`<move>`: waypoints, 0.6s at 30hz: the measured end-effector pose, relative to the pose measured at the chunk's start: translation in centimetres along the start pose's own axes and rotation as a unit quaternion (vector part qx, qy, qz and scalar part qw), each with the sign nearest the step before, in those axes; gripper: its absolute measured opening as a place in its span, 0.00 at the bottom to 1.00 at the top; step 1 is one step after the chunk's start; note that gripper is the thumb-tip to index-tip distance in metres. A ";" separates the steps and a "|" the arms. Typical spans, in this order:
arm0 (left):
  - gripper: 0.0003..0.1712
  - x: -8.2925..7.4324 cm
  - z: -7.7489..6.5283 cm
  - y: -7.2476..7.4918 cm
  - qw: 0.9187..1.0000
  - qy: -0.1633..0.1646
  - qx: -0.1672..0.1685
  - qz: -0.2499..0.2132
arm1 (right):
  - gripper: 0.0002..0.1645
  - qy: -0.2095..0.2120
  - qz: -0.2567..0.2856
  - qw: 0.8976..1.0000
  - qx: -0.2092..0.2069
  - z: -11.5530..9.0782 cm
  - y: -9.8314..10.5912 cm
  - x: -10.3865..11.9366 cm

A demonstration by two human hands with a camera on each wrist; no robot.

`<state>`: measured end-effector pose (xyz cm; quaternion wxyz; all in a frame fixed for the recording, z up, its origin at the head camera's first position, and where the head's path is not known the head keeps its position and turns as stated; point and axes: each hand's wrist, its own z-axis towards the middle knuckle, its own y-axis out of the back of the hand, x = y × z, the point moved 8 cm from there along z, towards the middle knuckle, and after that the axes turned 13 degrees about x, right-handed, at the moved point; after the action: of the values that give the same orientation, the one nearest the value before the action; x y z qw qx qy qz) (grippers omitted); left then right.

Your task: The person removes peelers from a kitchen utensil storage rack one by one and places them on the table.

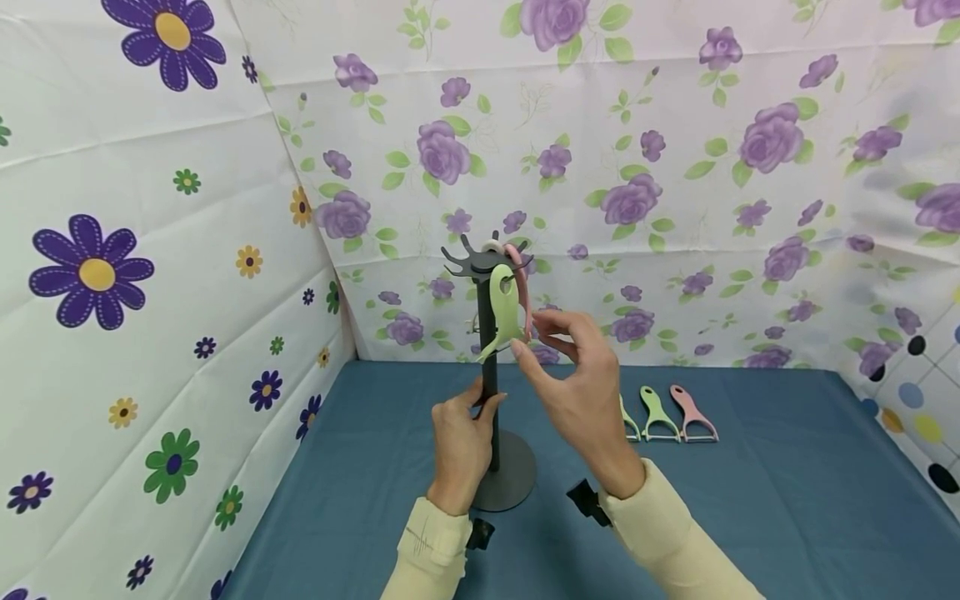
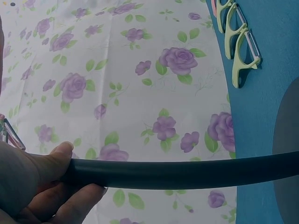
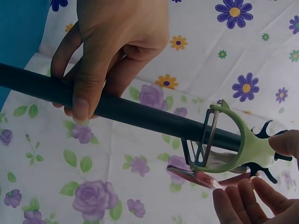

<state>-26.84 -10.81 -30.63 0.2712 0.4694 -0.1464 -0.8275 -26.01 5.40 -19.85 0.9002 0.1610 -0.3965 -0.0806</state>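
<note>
My left hand (image 1: 461,442) grips the dark pole (image 1: 487,392) of a round-based stand, thumb and fingers curled round it. A green peeler (image 1: 505,300) hangs by its handle hole from the hooked top (image 1: 480,265), its blade end tilted downward. Right behind it hangs a pink peeler (image 1: 522,283). My right hand (image 1: 581,383) is at these two peelers. Its thumb tip lies by the green peeler's lower edge, and the bent fingers (image 3: 236,200) are close beside the pink one. Thumb and fingers stand apart; exact contact is unclear.
On the blue cloth (image 1: 780,500) to the right lie a green peeler (image 1: 658,415), a pink peeler (image 1: 692,415) and another green one partly hidden by my right hand. Floral cloth walls (image 1: 675,275) rise behind and at the sides. The stand's base (image 1: 513,479) rests on the cloth.
</note>
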 end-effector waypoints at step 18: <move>0.18 0.3 0.1 -0.2 1.000 0.019 0.016 -0.002 | 0.24 -0.027 -0.009 1.000 0.006 0.7 -1.3 0.1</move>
<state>-27.11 -10.88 -30.87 0.2651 0.4896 -0.1537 -0.8163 -26.45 3.99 -19.81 0.8872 0.1678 -0.4200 -0.0906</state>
